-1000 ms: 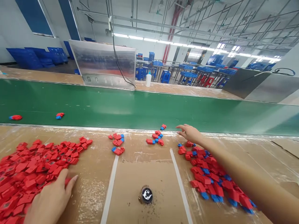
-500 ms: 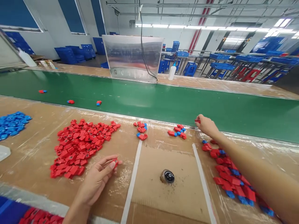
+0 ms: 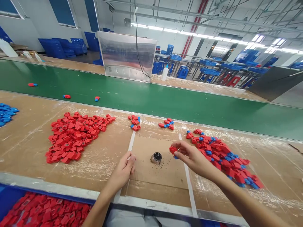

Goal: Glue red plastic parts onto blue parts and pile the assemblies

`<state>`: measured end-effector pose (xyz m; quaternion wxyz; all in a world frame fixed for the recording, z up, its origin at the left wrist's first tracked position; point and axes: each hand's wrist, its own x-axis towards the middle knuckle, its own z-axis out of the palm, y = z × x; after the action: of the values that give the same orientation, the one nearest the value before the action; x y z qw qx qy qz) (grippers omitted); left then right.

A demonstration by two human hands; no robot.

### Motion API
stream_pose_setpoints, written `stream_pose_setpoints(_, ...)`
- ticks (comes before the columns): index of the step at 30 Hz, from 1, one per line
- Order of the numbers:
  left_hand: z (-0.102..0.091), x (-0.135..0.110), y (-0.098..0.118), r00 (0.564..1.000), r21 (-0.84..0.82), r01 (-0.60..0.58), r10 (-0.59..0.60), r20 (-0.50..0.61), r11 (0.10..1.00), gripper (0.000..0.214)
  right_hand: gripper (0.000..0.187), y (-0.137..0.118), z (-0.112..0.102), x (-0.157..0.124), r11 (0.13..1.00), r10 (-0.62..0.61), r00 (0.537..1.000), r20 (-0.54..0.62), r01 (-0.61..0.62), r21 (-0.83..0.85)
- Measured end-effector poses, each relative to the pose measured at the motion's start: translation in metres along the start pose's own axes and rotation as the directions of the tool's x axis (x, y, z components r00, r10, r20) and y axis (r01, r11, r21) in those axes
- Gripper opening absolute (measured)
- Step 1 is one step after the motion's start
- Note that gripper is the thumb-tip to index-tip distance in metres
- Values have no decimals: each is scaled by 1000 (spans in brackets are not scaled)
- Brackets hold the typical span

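My right hand (image 3: 193,157) is closed in a pinch on a small red-and-blue plastic piece (image 3: 173,149), just right of a round black-topped fixture (image 3: 157,157) set in the cardboard. The blue part of that piece shows below the red. My left hand (image 3: 124,168) is closed, thumb over curled fingers, left of the fixture and above the white tape line. Whatever is inside its fingers is hidden. A pile of red-and-blue pieces (image 3: 220,151) lies beyond my right hand. A large heap of red pieces (image 3: 75,135) spreads to the left.
A green conveyor belt (image 3: 132,94) runs across behind the table, carrying a few red-and-blue pieces (image 3: 67,96) at left. Two small clusters (image 3: 134,122) lie near its edge. Blue pieces (image 3: 7,113) sit far left. A bin of red pieces (image 3: 47,209) stands below the front edge.
My right hand has come back from the belt's edge toward the fixture, now with a red-and-blue piece in it. My left hand has moved right from beside the red heap and closed further.
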<state>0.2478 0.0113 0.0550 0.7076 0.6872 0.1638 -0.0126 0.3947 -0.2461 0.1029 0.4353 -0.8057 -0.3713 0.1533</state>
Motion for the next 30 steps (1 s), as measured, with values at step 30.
stream_pose_setpoints(30,43,-8,-17,997,-78,-69,71,22,995,32,17,-13,29,1,902,-235,971,32,231,-364)
